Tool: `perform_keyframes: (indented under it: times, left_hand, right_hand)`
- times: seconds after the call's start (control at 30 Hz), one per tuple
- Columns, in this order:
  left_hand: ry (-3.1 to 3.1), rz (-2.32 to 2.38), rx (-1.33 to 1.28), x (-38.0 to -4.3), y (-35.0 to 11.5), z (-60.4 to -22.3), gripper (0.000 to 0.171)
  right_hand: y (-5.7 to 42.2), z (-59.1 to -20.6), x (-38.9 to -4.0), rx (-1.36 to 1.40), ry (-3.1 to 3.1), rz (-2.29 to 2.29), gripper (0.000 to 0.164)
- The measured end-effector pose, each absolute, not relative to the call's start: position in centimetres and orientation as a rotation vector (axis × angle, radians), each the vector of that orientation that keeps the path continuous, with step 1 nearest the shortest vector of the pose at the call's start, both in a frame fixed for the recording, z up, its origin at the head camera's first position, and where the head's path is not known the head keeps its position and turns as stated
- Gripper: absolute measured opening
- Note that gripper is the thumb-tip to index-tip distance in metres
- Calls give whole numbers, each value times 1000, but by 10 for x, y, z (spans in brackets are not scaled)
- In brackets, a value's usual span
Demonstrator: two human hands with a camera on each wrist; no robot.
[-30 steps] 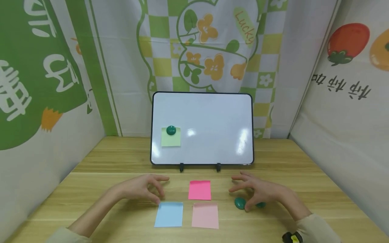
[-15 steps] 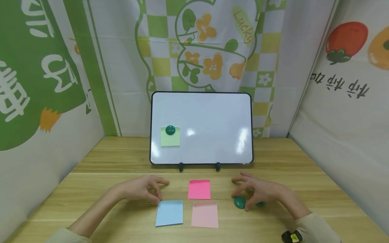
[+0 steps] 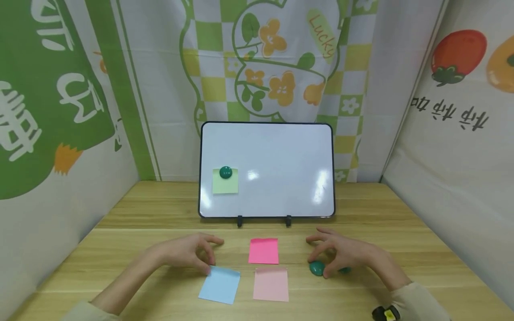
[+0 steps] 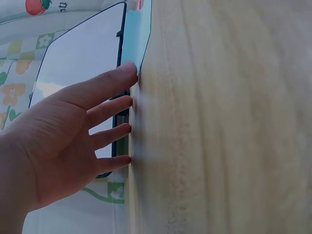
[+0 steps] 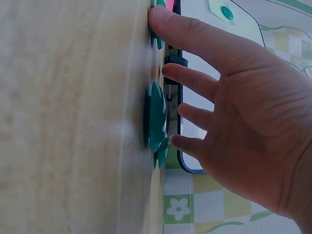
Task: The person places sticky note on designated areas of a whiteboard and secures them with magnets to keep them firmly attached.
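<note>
My left hand [image 3: 186, 253] pinches the upper-left corner of a light blue sticky note [image 3: 220, 285] with thumb and index finger. In the left wrist view that note [image 4: 137, 36] slants beside the thumb, and the other fingers are spread. My right hand [image 3: 347, 252] has its thumb and index finger on either side of a round green magnet [image 3: 317, 268]. Under that palm is another green magnet [image 3: 344, 270], partly hidden; the right wrist view shows a green magnet [image 5: 156, 117] below the fingers. A hot-pink sticky note [image 3: 263, 251] and a pale pink sticky note [image 3: 271, 284] lie between the hands.
A whiteboard [image 3: 277, 169] stands on small black feet at the back of the wooden table [image 3: 160, 209]. On its left side a green magnet [image 3: 225, 172] holds a pale green sticky note [image 3: 225, 185]. Printed curtains [image 3: 160, 89] enclose the table at the back and sides.
The blue note has turned clockwise at my left fingertips, its lower edge swinging left. My right index finger has come down to the magnet's far side and the hand otherwise stays put.
</note>
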State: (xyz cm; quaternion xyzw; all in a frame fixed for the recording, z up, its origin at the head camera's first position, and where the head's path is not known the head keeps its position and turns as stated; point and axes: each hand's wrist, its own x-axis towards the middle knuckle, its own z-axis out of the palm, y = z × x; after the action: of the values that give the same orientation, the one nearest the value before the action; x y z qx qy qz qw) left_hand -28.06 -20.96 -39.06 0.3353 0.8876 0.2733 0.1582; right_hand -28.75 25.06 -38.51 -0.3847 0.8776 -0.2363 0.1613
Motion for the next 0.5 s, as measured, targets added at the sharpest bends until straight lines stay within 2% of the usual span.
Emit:
perform_keyframes:
  times: [0.5]
  left_hand:
    - [2541,746,986,-280,-208,-389,9]
  right_hand:
    - [247,-385,-285,-1129,2507,-671,36]
